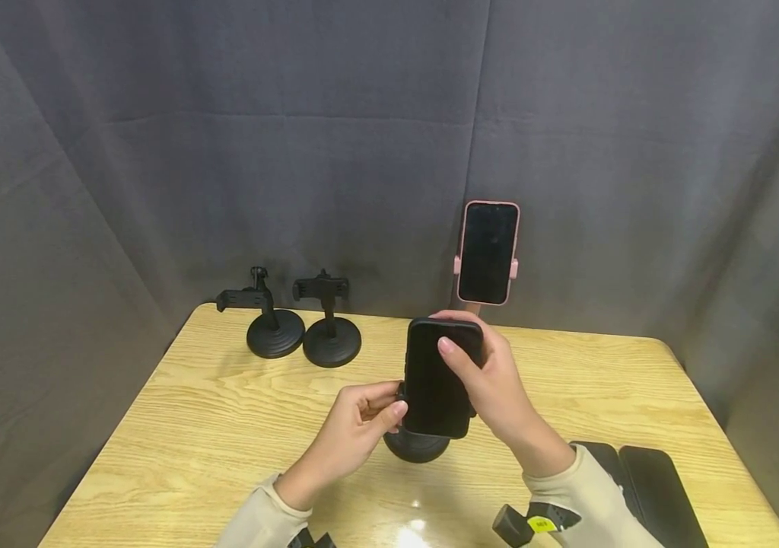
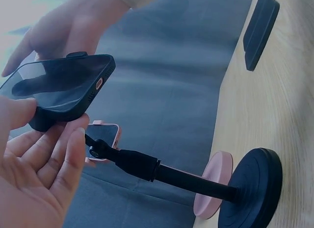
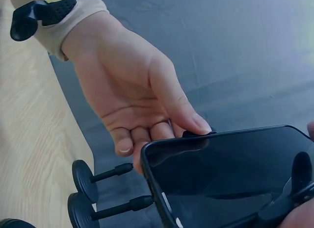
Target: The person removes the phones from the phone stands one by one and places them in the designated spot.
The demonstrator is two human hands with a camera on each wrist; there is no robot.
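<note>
A black smartphone (image 1: 434, 396) stands upright, slightly tilted, at a black phone stand whose round base (image 1: 417, 449) shows below it. My right hand (image 1: 499, 380) grips the phone's upper right part, thumb across the screen. At the phone's left side, my left hand (image 1: 355, 426) pinches the stand's clamp (image 3: 198, 134) between thumb and fingers. In the left wrist view the stand's pole (image 2: 191, 181) leads up behind the phone, with another clamp arm (image 2: 77, 55) at its far edge. The phone's back is hidden.
Behind stands a pink phone stand (image 1: 474, 308) holding a pink-cased phone (image 1: 489, 251). Two black phone stands (image 1: 275, 335) (image 1: 332, 342) are at the back left. Black flat phones (image 1: 663, 487) lie at the right, partly behind my right sleeve. A grey curtain (image 1: 294, 152) surrounds the wooden table (image 1: 211, 457).
</note>
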